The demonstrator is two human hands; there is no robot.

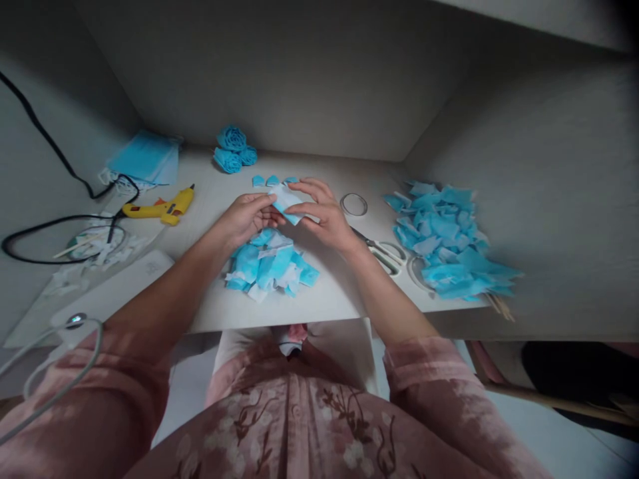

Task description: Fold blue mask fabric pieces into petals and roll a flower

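Between my two hands is a small piece of white-and-blue mask fabric point(286, 201), its white side mostly facing up. My left hand point(252, 216) pinches its left edge. The fingers of my right hand point(322, 209) close on its right side and lower corner. Just below lies a pile of blue and white fabric pieces point(269, 265). Behind the held piece, several small folded blue pieces point(272, 180) sit in a row, partly covered by my right fingers. Farther back stand three blue fabric roses point(232, 150).
At left are a yellow glue gun point(162, 208), a stack of blue face masks point(144, 159), a black cord point(30, 110) and a white box point(114, 296). To the right lie scissors point(387, 258), a wire ring point(354, 204) and a larger blue fabric heap point(444, 233) over thin sticks point(500, 307).
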